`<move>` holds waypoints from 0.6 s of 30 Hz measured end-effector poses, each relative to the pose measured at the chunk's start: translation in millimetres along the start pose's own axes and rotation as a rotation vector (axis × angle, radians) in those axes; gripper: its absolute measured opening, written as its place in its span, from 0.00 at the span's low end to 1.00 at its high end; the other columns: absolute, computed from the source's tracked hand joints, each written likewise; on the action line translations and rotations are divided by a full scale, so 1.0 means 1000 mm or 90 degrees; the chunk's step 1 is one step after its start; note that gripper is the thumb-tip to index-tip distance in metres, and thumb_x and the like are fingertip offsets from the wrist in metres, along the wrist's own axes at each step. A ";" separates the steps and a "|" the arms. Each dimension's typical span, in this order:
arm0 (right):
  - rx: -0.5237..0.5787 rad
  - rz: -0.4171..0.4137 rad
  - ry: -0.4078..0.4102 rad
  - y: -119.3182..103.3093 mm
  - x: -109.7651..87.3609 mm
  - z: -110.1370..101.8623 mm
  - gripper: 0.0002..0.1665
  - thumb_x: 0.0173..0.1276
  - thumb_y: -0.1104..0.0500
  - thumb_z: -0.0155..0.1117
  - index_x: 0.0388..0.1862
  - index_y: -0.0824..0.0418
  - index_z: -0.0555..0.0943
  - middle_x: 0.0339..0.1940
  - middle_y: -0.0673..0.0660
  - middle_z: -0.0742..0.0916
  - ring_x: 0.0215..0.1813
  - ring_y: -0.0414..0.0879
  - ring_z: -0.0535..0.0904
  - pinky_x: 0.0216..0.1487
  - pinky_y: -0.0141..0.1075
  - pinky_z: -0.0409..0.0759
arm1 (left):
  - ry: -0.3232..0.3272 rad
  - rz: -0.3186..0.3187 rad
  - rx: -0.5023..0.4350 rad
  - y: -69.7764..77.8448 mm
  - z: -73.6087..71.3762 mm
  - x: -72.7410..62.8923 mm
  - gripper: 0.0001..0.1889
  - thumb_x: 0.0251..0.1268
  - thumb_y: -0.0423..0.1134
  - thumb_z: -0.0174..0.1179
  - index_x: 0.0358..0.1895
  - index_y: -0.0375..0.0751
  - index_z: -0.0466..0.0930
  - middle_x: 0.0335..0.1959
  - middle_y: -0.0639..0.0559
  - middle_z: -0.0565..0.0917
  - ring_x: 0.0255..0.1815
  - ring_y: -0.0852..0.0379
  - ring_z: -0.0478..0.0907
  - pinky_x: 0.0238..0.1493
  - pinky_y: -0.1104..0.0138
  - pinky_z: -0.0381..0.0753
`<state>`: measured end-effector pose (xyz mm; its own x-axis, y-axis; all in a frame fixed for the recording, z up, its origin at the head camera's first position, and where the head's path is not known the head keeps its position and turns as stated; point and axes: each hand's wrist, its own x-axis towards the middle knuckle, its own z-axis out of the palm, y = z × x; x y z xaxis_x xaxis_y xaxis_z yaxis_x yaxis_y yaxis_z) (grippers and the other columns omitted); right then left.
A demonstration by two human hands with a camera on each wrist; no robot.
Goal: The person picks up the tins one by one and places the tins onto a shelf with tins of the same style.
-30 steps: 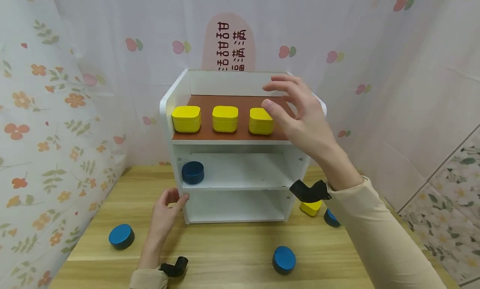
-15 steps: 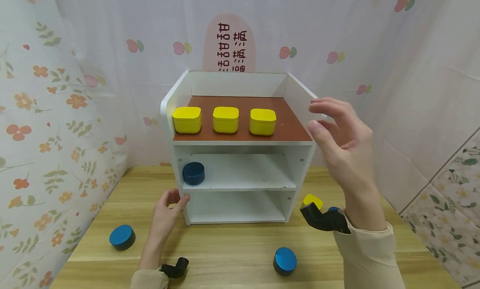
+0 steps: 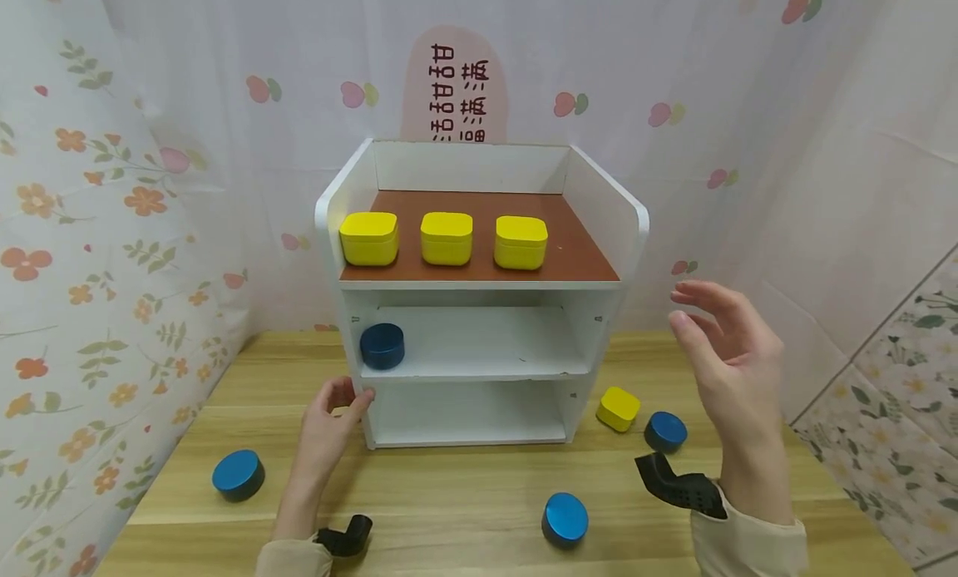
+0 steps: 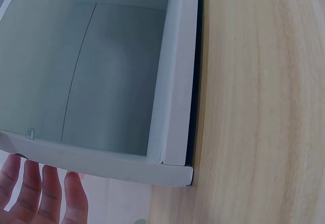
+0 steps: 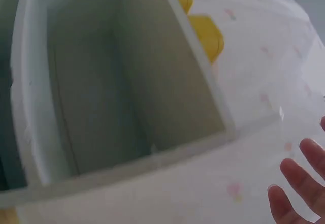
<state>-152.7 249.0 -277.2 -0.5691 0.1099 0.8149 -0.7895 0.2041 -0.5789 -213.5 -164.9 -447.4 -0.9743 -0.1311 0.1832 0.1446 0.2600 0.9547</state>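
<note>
A white shelf unit (image 3: 479, 285) with a brown top stands on the wooden table. My left hand (image 3: 327, 423) holds its lower left side, thumb at the front edge; in the left wrist view the fingers (image 4: 48, 188) touch the outer face of the side panel. Out to the right of the unit, my right hand (image 3: 737, 365) is raised above the table with nothing in it, fingers loosely bent and apart from the thumb. Along the top shelf sit three yellow boxes, left (image 3: 370, 239), middle (image 3: 446, 239) and right (image 3: 520, 243). On the middle shelf's left end is a dark blue round tin (image 3: 382, 346).
On the table lie a blue round tin (image 3: 239, 475) at left, a second blue tin (image 3: 565, 520) in front, and a third blue tin (image 3: 665, 431) beside a yellow box (image 3: 618, 409) at right. A patterned curtain (image 3: 479, 78) hangs behind.
My right hand has moved from above the right yellow box on the top shelf, outward to the right and down. My left hand stays on the shelf unit.
</note>
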 end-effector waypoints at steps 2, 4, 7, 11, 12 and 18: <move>-0.009 0.033 0.021 0.008 -0.008 -0.011 0.21 0.64 0.79 0.58 0.57 0.79 0.74 0.52 0.62 0.82 0.54 0.54 0.76 0.57 0.32 0.72 | -0.002 -0.001 0.003 -0.001 0.000 0.001 0.22 0.67 0.50 0.63 0.53 0.37 0.73 0.47 0.44 0.76 0.49 0.55 0.70 0.44 0.70 0.73; -0.024 0.065 0.042 0.015 -0.018 -0.021 0.21 0.64 0.79 0.58 0.57 0.79 0.73 0.51 0.61 0.83 0.54 0.52 0.76 0.57 0.31 0.72 | -0.004 -0.002 0.006 -0.002 -0.001 0.002 0.22 0.67 0.50 0.63 0.53 0.37 0.73 0.47 0.44 0.76 0.49 0.56 0.70 0.44 0.70 0.73; -0.061 0.123 0.075 0.026 -0.033 -0.033 0.21 0.65 0.77 0.59 0.58 0.77 0.74 0.50 0.58 0.83 0.53 0.50 0.77 0.54 0.29 0.72 | -0.008 -0.006 0.008 -0.002 -0.002 0.003 0.22 0.67 0.50 0.63 0.55 0.38 0.73 0.48 0.45 0.76 0.50 0.56 0.70 0.45 0.70 0.72; -0.073 0.204 0.126 0.041 -0.051 -0.044 0.21 0.65 0.76 0.61 0.58 0.74 0.75 0.48 0.58 0.84 0.52 0.49 0.78 0.51 0.29 0.73 | -0.010 -0.007 0.010 -0.002 -0.002 0.004 0.22 0.67 0.50 0.63 0.56 0.39 0.73 0.49 0.45 0.76 0.50 0.56 0.69 0.46 0.68 0.71; -0.074 0.224 0.137 0.045 -0.054 -0.046 0.21 0.66 0.75 0.61 0.58 0.74 0.75 0.47 0.57 0.84 0.52 0.49 0.78 0.51 0.28 0.73 | -0.010 -0.008 0.012 -0.002 -0.002 0.004 0.22 0.67 0.50 0.63 0.56 0.39 0.73 0.49 0.45 0.76 0.50 0.56 0.69 0.46 0.68 0.71; -0.120 0.321 0.153 0.066 -0.066 -0.052 0.22 0.66 0.72 0.64 0.59 0.67 0.76 0.50 0.52 0.83 0.54 0.44 0.77 0.50 0.27 0.70 | -0.006 -0.007 0.018 -0.003 -0.001 0.003 0.23 0.67 0.52 0.63 0.54 0.38 0.73 0.48 0.44 0.76 0.50 0.55 0.70 0.46 0.67 0.71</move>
<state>-155.4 305.8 -367.9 -0.7774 0.4519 0.4375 -0.3682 0.2369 -0.8991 -216.2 -167.3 -449.5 -0.9773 -0.1252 0.1711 0.1298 0.2852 0.9496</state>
